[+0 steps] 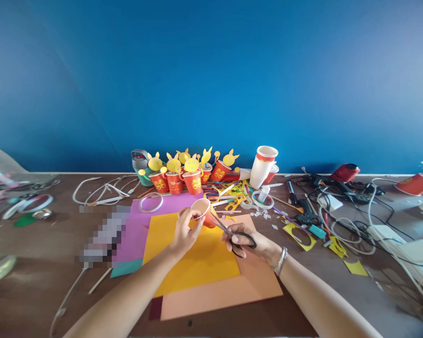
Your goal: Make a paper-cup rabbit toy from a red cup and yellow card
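My left hand [186, 231] grips a red paper cup [209, 220] by its rim, the cup's open mouth tipped toward me. Black-handled scissors [225, 229] are in my right hand [248, 240], fingers through the loops. Their blades reach up to the cup's right side; whether they touch or pierce it I cannot tell. Both hands are above a yellow-orange paper sheet [197, 263], which lies on a peach sheet [222, 298]. Behind them stand several red cups [192, 182] with yellow paper animal heads [191, 163].
At the back is a tall white cup stack [262, 169]. Right of it lie a black glue gun [307, 213], tangled cables [352, 230] and yellow paper scraps [299, 236]. Tape rolls [151, 203] rest on purple paper [127, 234] and nearby. A blue wall [211, 84] closes off the back.
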Demonstrator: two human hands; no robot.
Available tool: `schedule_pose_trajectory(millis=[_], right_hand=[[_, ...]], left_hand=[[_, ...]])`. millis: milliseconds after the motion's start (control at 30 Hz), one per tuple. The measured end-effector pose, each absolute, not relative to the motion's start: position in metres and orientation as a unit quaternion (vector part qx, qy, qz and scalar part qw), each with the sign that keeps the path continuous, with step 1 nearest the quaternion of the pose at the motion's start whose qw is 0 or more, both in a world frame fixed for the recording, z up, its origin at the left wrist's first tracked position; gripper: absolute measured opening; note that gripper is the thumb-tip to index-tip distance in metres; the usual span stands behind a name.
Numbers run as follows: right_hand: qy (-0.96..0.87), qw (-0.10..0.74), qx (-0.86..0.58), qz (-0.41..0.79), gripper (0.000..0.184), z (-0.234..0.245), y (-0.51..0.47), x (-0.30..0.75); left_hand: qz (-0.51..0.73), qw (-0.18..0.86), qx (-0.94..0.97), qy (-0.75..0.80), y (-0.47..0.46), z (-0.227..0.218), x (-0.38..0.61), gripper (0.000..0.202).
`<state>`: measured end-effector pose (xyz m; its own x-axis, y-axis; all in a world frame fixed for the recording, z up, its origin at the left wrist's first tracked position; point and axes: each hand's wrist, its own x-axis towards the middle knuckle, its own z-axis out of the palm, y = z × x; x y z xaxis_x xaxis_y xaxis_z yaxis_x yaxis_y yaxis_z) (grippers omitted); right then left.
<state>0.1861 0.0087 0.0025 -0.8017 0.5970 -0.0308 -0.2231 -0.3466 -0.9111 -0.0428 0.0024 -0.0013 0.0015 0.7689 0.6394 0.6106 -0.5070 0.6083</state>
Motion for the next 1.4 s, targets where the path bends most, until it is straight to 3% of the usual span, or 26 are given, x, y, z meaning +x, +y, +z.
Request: schedule_pose_trajectory(millis=[433, 667, 900, 1167, 1400], right_hand=[[-0.470, 0.268, -0.189, 0.819, 0.041, 0.003, 0.005, 0.183], [-0.654, 0.268, -0.350, 0.615, 0.038, -0.003, -0.002, 0.172], [-0.472, 0.279, -0.224, 0.806, 0.035, 0.000, -0.003, 0.172], [-0.621, 0.244, -0.331, 0.667, 0.034, -0.010, 0.000, 0.173], [-0.505, 0.228, -0.273, 0.787, 0.035, 0.008, 0.001, 0.179]], left_hand=[[0.501, 0.067, 0.723, 0.471, 0.001, 0.001, -0.041, 0.017], [0.503, 0.074, 0.705, 0.494, 0.004, 0.001, -0.042, 0.019], [0.511, 0.068, 0.698, 0.497, 0.004, 0.000, -0.042, 0.019], [0.517, 0.071, 0.691, 0.500, 0.004, -0.002, -0.043, 0.017], [0.516, 0.051, 0.709, 0.478, 0.003, -0.002, -0.042, 0.015]])
